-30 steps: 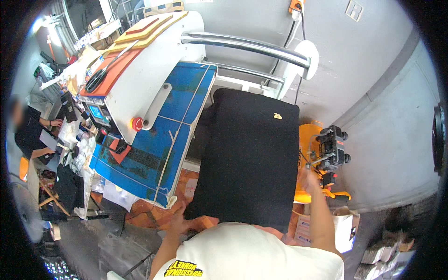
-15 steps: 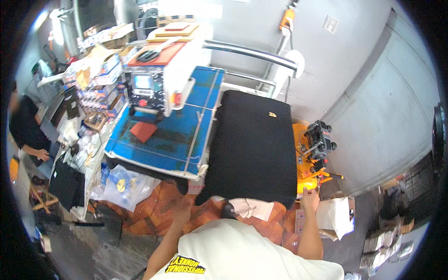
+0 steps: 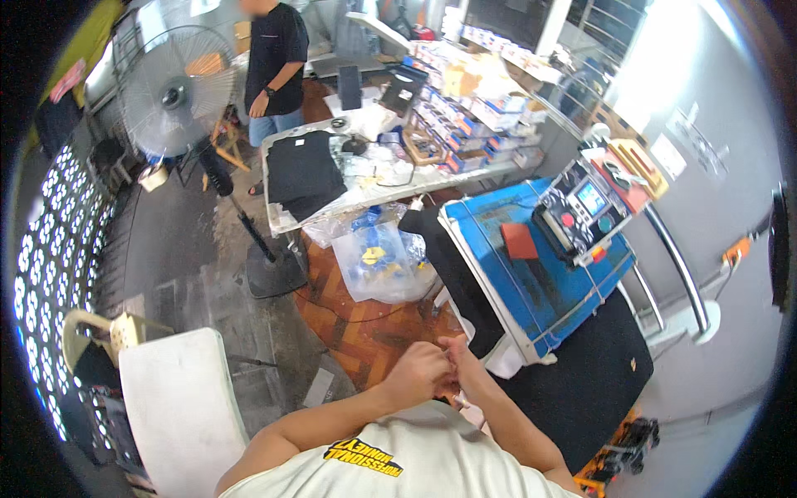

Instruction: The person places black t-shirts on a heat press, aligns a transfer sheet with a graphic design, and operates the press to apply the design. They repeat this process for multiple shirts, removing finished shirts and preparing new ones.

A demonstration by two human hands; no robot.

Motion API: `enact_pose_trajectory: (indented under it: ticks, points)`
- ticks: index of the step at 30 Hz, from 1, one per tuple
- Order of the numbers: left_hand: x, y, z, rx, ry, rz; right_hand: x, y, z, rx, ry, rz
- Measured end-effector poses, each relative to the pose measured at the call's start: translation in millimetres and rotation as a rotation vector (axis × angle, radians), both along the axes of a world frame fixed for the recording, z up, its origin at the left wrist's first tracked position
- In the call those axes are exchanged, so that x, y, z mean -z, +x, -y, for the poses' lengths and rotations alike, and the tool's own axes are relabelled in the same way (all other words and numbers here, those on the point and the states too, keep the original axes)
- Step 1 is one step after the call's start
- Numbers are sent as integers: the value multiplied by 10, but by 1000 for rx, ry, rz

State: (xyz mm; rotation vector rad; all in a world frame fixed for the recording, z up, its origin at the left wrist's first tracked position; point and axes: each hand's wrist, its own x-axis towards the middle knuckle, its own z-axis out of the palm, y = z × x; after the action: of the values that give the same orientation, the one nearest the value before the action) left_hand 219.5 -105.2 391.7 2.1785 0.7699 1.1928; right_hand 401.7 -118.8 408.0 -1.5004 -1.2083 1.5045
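Observation:
My left hand (image 3: 419,375) and my right hand (image 3: 465,372) meet close in front of my chest, fingers curled and touching each other. Whether anything small sits between them is hidden. Just to their right lies a black garment (image 3: 598,373) spread flat on a platen, apart from both hands. Beyond it stands a blue heat press (image 3: 531,286) with a red pad on its bed and a control box (image 3: 581,207) with a small screen and buttons.
A table (image 3: 332,212) holds a folded black shirt, clear bags and stacked boxes. Another person (image 3: 274,66) stands behind it next to a pedestal fan (image 3: 174,95). Plastic bags (image 3: 382,261) lie on the floor. A white chair (image 3: 178,407) is at my lower left.
The view has swung left from the press toward the room. My hands have left the near edge of the black garment and come together in front of my chest.

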Motion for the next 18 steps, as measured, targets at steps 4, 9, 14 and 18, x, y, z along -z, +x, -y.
enact_pose_trajectory:
  ticks: [4,9,14,18]
  points:
    - [394,-445,-271,-521,-243,185,-954,383,-896,63,1059,1023]
    - [1567,-1350,-158,-899,-1031,438,-1050,1142,-1680,213,849,1467]
    - [2052,-1513,-65,-903,-1313,528,-1357,954,-1808,167,421,1427]
    - [2103,-917,-678,-793,-1277,473,-1270,1063,-1794,127,500,1433]
